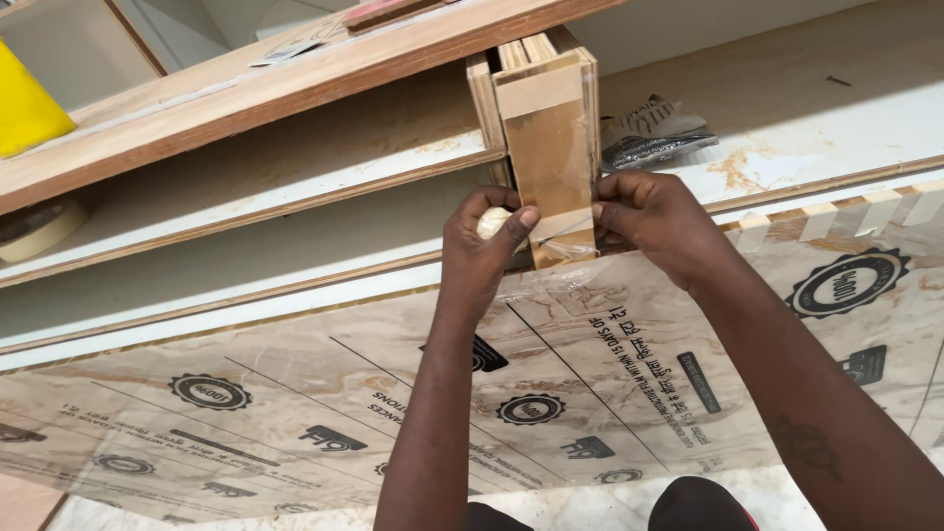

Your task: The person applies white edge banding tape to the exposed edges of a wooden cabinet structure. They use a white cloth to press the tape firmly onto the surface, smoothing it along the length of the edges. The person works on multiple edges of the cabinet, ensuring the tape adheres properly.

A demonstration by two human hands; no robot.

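Head view, from left to right: far left, a yellow object (25, 103) at the frame edge and a flat ring of tape (34, 231) lying on a low shelf, both well apart from the work. Next, long plywood boards (246, 88) running in a slant across the top, with their edges stacked like steps. Near the middle, the left hand (477, 251), grip closed around a pale roll (495, 221), thumb pressed against the lower left side of the wooden block (546, 138). Standing upright against the boards, made of several strips held together, with clear film (565, 244) wrapped around its lower end. Just to the right, the right hand (654, 221), grip pinched on the lower right edge of the block, over the film. Judged from this: better to pull the film tight and level, to hold the strips flush with the right hand, and to press the film flat at the corners, where sharp edges may cut it. Little room behind the block because of the boards; more open room in front, over the printed sheet (295, 413) covering the surface. Further right, a crumpled grey bag (654, 133) near the block, so some care with the elbow there.
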